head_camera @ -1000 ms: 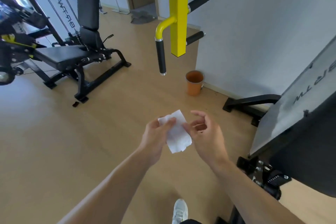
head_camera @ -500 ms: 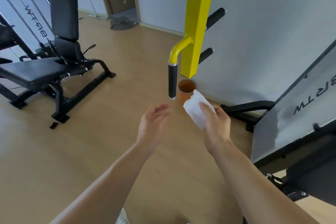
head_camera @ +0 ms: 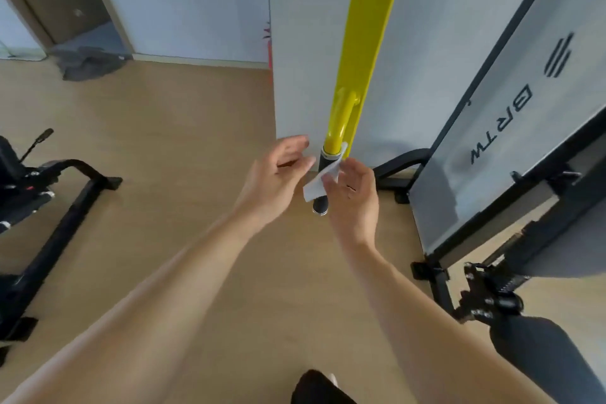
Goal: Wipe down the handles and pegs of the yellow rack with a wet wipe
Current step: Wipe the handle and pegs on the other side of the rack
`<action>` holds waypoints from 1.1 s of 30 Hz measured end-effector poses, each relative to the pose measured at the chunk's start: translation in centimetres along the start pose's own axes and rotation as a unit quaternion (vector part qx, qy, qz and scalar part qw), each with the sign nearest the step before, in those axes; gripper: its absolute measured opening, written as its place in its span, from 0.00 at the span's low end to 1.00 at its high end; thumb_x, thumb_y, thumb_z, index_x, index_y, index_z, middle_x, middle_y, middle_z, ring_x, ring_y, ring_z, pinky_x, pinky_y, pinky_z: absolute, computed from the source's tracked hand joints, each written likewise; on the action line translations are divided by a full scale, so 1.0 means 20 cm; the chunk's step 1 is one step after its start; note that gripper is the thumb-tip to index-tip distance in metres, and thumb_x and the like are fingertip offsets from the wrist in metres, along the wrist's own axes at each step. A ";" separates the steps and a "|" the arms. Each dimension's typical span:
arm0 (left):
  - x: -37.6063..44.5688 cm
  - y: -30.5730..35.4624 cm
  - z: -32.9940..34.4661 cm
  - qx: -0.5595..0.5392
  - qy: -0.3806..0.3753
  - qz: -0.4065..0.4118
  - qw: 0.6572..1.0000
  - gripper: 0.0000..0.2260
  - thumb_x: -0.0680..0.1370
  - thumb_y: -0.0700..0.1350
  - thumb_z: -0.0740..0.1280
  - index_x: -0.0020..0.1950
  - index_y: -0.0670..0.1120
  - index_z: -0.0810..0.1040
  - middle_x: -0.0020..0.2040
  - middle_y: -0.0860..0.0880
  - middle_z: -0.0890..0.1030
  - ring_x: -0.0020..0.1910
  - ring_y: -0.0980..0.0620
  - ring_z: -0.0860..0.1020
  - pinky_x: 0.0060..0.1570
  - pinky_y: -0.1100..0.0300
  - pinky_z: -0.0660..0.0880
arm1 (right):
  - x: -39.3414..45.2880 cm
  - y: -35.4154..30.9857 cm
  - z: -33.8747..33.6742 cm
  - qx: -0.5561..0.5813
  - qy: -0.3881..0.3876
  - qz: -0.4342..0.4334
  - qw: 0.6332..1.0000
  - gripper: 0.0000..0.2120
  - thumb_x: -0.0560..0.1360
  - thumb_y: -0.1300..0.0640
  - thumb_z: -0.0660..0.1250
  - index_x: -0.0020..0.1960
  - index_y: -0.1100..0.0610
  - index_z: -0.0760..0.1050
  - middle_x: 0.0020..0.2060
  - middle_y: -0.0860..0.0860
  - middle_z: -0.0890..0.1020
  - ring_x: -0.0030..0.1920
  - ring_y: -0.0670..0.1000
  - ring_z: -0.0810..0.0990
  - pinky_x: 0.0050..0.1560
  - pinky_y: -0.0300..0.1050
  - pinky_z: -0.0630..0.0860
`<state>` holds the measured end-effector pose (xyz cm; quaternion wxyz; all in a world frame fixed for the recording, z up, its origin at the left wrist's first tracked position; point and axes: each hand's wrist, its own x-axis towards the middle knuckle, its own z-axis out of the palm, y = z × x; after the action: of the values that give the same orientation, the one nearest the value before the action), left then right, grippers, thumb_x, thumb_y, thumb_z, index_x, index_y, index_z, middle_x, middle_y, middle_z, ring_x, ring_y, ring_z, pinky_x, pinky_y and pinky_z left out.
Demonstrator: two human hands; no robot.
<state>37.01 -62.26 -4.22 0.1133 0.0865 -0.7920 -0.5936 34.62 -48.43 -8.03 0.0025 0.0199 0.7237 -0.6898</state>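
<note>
I am pressing the wet wipe (head_camera: 319,181) against the black handle (head_camera: 322,184) of the yellow rack (head_camera: 370,43) with my right hand (head_camera: 352,193); my left hand (head_camera: 278,177) is hovering uncurled just beside it.

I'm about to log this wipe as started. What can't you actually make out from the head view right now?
- Black grip: its middle is covered by the wet wipe and right hand, so contact is unclear.
- Left hand: motion-blurred; touching the grip or not, cannot tell.
- Rack's pegs: none visible, possibly hidden behind the yellow post.
- Post's top: cut off by the upper edge.
</note>
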 end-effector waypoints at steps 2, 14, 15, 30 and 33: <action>0.13 0.01 0.01 0.006 -0.041 -0.001 0.999 0.19 0.73 0.56 0.72 0.62 0.52 0.81 0.58 0.56 0.84 0.61 0.57 0.80 0.66 0.51 0.74 | 0.07 0.01 0.04 -0.043 0.002 -0.006 0.999 0.11 0.75 0.48 0.71 0.56 0.43 0.78 0.46 0.44 0.84 0.47 0.42 0.82 0.36 0.33 0.76; 0.46 -0.06 0.01 0.071 -0.191 0.085 0.975 0.17 0.69 0.59 0.76 0.53 0.52 0.86 0.58 0.59 0.83 0.59 0.59 0.80 0.60 0.59 0.74 | 0.18 0.19 0.15 -0.167 0.042 -0.162 0.972 0.07 0.78 0.43 0.61 0.54 0.41 0.69 0.43 0.42 0.76 0.46 0.46 0.76 0.48 0.48 0.74; 0.48 -0.07 0.01 0.059 -0.206 0.075 0.974 0.20 0.67 0.60 0.77 0.54 0.51 0.86 0.58 0.58 0.83 0.59 0.59 0.80 0.59 0.59 0.75 | 0.19 0.20 0.15 -0.189 0.033 -0.164 0.968 0.04 0.78 0.44 0.62 0.52 0.40 0.68 0.42 0.41 0.76 0.46 0.43 0.75 0.48 0.48 0.74; 0.68 -0.10 0.04 0.010 -0.387 0.199 0.900 0.09 0.72 0.48 0.77 0.52 0.51 0.88 0.60 0.56 0.83 0.65 0.51 0.77 0.65 0.51 0.73 | 0.12 0.19 0.20 -0.317 0.145 -0.130 0.928 0.07 0.81 0.47 0.60 0.50 0.44 0.62 0.41 0.42 0.71 0.43 0.38 0.70 0.48 0.34 0.65; 0.69 -0.07 0.03 0.032 -0.409 0.244 0.879 0.09 0.74 0.50 0.75 0.52 0.50 0.88 0.58 0.59 0.82 0.63 0.59 0.76 0.62 0.66 0.71 | 0.12 0.08 0.26 -0.281 0.212 -0.173 0.920 0.07 0.80 0.47 0.57 0.55 0.48 0.66 0.44 0.42 0.72 0.43 0.37 0.69 0.48 0.31 0.64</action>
<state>23.71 -65.92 -4.73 -0.0821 -0.3568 -0.7824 -0.5038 32.10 -53.48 -10.05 -0.2648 0.0383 0.8635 -0.4275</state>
